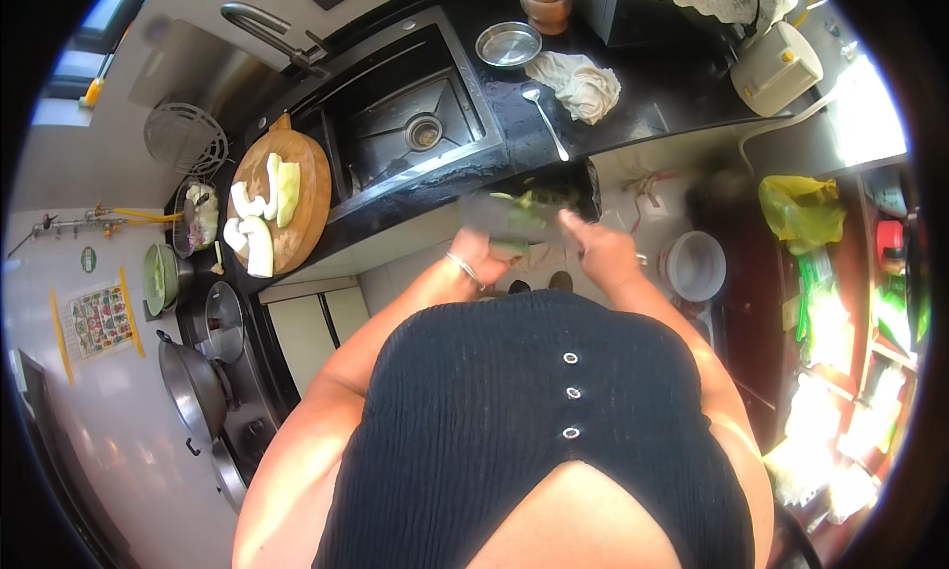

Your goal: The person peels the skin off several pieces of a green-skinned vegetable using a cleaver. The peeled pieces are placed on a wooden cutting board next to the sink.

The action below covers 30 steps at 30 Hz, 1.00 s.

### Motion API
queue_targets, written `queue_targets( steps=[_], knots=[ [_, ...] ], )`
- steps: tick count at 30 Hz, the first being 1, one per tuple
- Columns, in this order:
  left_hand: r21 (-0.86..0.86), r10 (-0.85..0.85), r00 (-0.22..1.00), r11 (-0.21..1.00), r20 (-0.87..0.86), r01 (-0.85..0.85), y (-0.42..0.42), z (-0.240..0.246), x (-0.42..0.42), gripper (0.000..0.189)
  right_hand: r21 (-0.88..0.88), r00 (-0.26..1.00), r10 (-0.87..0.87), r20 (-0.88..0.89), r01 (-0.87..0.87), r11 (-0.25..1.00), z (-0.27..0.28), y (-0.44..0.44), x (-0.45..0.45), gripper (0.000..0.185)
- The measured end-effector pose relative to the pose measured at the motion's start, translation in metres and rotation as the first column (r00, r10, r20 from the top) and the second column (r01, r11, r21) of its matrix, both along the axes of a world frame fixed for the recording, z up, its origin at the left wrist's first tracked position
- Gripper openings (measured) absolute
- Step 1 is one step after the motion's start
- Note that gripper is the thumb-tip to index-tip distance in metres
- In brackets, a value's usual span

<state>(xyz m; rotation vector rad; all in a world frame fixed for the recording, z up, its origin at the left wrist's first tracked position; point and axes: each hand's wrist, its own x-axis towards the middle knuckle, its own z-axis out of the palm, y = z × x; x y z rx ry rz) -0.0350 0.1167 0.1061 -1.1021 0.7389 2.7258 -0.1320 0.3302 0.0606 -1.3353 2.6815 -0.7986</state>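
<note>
My right hand (606, 256) grips the handle of a wide-bladed knife, probably a cleaver (504, 217), whose blade is blurred by motion. My left hand (482, 257) is closed around a pale green piece of vegetable (510, 250), partly hidden under the blade. Both hands are in front of my body, below the counter edge. Just beyond them is a black bag-lined bin (586, 187) with green scraps in it. On the round wooden cutting board (315, 191) at the left lie several curved, white-fleshed gourd pieces (259, 246) and a pale green one (288, 194).
The sink (385, 117) with its faucet (274, 35) lies ahead. Right of it are a metal dish (509, 44), a spoon (547, 124), a crumpled cloth (586, 87) and a mortar (547, 9). A white bucket (693, 265) stands on the right. A wok (193, 391) is at the left.
</note>
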Motion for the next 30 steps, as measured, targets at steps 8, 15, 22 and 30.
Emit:
queue_targets(
  steps=[8,15,22,30],
  knots=[
    [0.155,-0.028,0.998,0.988,0.059,0.019,-0.013,0.002,-0.013,0.036,0.016,0.995,-0.065,0.073,0.064,0.998,0.013,0.005,0.012,0.069],
    [0.176,-0.159,0.987,0.972,-0.011,0.159,-0.041,-0.072,-0.003,0.038,-0.097,0.997,0.028,0.075,-0.021,0.995,0.032,-0.028,0.035,0.071],
    [0.256,-0.183,0.983,0.951,0.017,0.172,-0.048,-0.08,0.003,0.039,-0.078,0.993,-0.014,0.119,0.023,0.997,0.008,-0.031,0.041,0.066],
    [0.28,-0.228,0.973,0.935,0.014,0.215,-0.05,-0.094,0.003,0.04,-0.06,0.989,-0.102,0.109,0.109,0.992,-0.017,-0.034,0.046,0.066]
  ],
)
